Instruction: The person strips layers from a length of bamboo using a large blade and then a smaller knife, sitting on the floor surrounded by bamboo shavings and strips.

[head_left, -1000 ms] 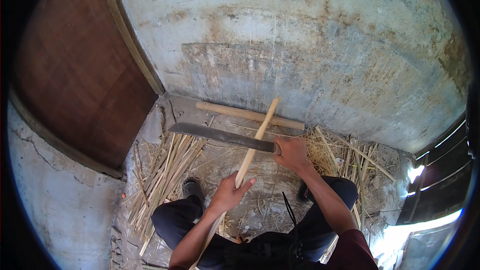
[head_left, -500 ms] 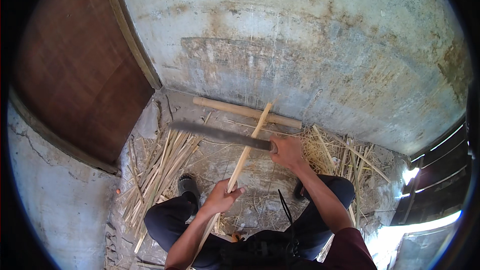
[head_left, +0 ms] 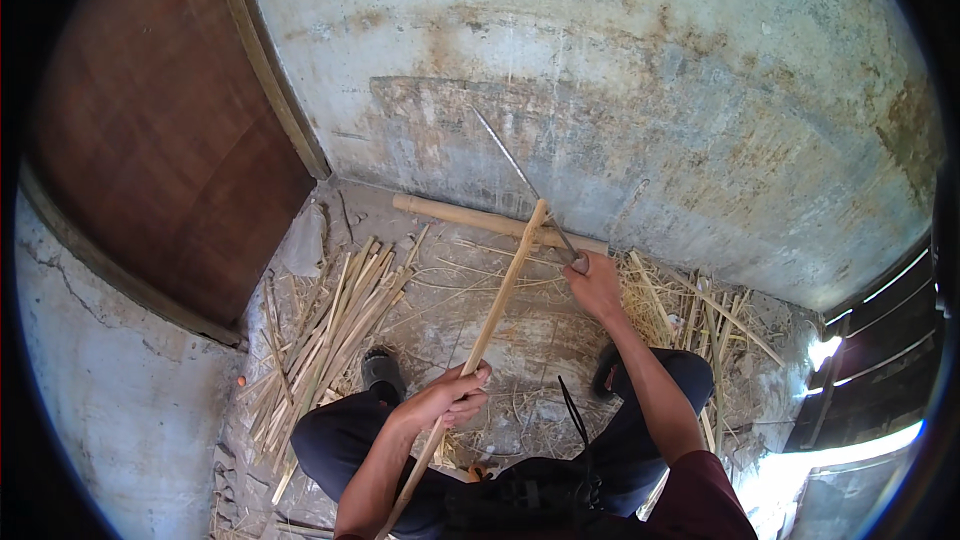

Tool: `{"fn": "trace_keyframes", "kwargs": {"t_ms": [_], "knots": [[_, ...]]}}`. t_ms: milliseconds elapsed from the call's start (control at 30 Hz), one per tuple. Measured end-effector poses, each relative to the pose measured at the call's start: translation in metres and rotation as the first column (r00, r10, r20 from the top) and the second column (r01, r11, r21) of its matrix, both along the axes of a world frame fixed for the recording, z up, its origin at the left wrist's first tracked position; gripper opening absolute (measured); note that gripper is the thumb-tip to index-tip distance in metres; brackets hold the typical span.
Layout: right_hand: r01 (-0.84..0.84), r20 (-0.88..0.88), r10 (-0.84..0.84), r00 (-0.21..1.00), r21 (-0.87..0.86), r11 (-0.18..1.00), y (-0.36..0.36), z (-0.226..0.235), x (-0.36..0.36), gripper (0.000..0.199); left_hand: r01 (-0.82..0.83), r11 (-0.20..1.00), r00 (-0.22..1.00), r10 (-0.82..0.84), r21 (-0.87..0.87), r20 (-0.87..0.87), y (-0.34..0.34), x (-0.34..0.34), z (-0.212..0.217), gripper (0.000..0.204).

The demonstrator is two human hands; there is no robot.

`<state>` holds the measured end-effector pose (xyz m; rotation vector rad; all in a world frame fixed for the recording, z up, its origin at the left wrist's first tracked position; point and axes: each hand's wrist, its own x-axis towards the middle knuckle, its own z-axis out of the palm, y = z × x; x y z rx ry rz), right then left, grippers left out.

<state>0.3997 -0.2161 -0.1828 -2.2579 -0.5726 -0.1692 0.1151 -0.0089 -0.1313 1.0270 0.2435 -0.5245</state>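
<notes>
A long pale bamboo strip (head_left: 497, 306) slants from my lap up toward the wall, its far end above a bamboo pole on the floor. My left hand (head_left: 446, 399) is wrapped round the strip's lower half. In my right hand (head_left: 594, 285) is the handle of a long-bladed machete (head_left: 519, 172). The blade points up and to the left, seen nearly edge-on, and crosses close to the strip's far end. Whether blade and strip touch I cannot tell.
The bamboo pole (head_left: 455, 213) lies along the foot of the stained wall (head_left: 600, 60). Many split bamboo strips (head_left: 335, 330) are piled at the left, beside a brown door (head_left: 160, 130). Shavings (head_left: 650, 310) and more strips (head_left: 715, 325) lie at the right. My shoe (head_left: 381, 376) stands near the left pile.
The machete has swung from lying across the strip's middle to pointing up near its far end. My right hand moved slightly right; the strip has turned in my left hand.
</notes>
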Motion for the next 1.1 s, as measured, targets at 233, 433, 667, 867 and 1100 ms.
{"fn": "trace_keyframes", "kwargs": {"t_ms": [233, 433, 667, 867, 1100], "knots": [[0.024, -0.202, 0.029, 0.979, 0.254, 0.967, -0.001, 0.020, -0.008, 0.031, -0.014, 0.999, 0.996, 0.011, -0.035, -0.092, 0.000, 0.005, -0.004, 0.054], [0.000, -0.258, 0.091, 0.962, 0.333, 0.943, -0.022, 0.019, -0.009, 0.042, 0.005, 0.994, 1.000, -0.003, 0.111, -0.016, -0.001, 0.019, -0.017, 0.060], [-0.078, -0.318, 0.151, 0.936, 0.230, 0.970, -0.058, -0.016, -0.022, 0.042, 0.034, 0.999, 0.969, -0.023, 0.041, -0.246, -0.011, 0.045, -0.103, 0.052], [-0.115, -0.578, 0.097, 0.810, 0.006, 0.993, -0.099, -0.094, -0.026, 0.054, 0.137, 0.960, 0.841, 0.017, 0.243, -0.541, -0.009, 0.045, -0.232, 0.053], [0.035, -0.770, 0.049, 0.637, 0.092, 0.995, -0.098, -0.220, -0.057, 0.069, 0.083, 0.872, 0.858, 0.184, 0.483, -0.479, -0.003, 0.033, -0.296, 0.044]]}}
